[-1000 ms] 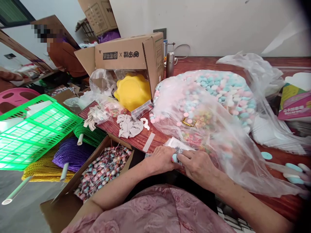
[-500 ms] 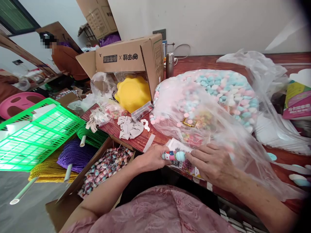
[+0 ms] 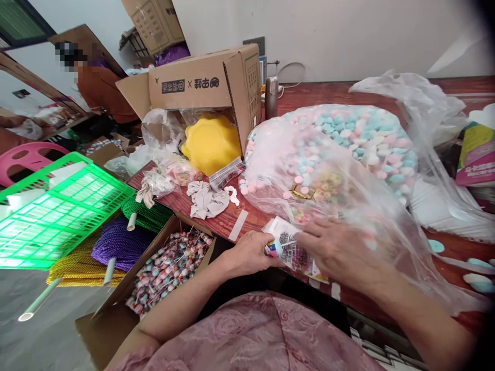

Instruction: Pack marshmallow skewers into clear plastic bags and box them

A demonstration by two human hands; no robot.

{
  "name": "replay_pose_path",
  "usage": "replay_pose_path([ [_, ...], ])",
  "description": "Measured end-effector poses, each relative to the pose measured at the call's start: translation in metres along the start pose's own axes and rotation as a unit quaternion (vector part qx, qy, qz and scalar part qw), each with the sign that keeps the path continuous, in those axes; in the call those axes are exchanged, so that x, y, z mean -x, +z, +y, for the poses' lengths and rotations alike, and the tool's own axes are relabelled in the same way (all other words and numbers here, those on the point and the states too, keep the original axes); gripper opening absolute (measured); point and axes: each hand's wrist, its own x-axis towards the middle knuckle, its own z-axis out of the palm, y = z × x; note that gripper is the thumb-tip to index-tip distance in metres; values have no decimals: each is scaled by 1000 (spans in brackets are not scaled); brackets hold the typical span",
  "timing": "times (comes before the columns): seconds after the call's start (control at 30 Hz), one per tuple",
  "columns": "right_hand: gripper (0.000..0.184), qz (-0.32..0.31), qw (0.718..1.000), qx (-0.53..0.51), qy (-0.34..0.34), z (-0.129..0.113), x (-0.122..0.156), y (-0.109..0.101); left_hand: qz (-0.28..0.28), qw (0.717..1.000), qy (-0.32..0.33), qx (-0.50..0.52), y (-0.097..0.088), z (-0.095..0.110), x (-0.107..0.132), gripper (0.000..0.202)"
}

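Observation:
My left hand (image 3: 251, 252) is closed around a small stick candy (image 3: 275, 248), with a light blue puffy end and a colourful patterned band showing past the thumb. A thin white stick (image 3: 288, 242) runs from the blue end to the fingertips of my right hand (image 3: 328, 247), which is blurred by motion and appears pinched on it. Beneath the hands, a printed packet (image 3: 296, 260) with a barcode lies at the table edge. Behind my right hand spreads a large clear bag (image 3: 348, 131) of pink, blue and white puffy pieces.
Left of my arm, a carton holds many stick candies (image 3: 170, 265). Green, purple (image 3: 119, 245) and gold cord bundles lie by a green basket (image 3: 58, 206). A cardboard box (image 3: 201, 77), yellow tub (image 3: 212, 144) and grey cloth (image 3: 207, 200) occupy the table. Another person (image 3: 104, 93) sits far left.
My right hand has shifted slightly and a white stick now shows between the hands. Less of the candy's patterned band shows; its blue end has drawn closer to my left hand.

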Motion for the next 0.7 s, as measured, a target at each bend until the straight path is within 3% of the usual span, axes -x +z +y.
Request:
replay_pose_path([
  [0.1,22,-18,1000,-25,2,10,6,-6,-17,999,11,45,0,-2,-1,32],
  [0.33,16,5,1000,-24,-18,-5,3,15,-27,998,5,49,8,0,-5,26],
  [0.5,21,23,1000,0,16,2,5,2,10,997,-18,-74,1,-1,3,26],
  [0.7,20,-82,995,14,61,0,1,-10,59,975,-59,-206,13,-2,6,29],
])
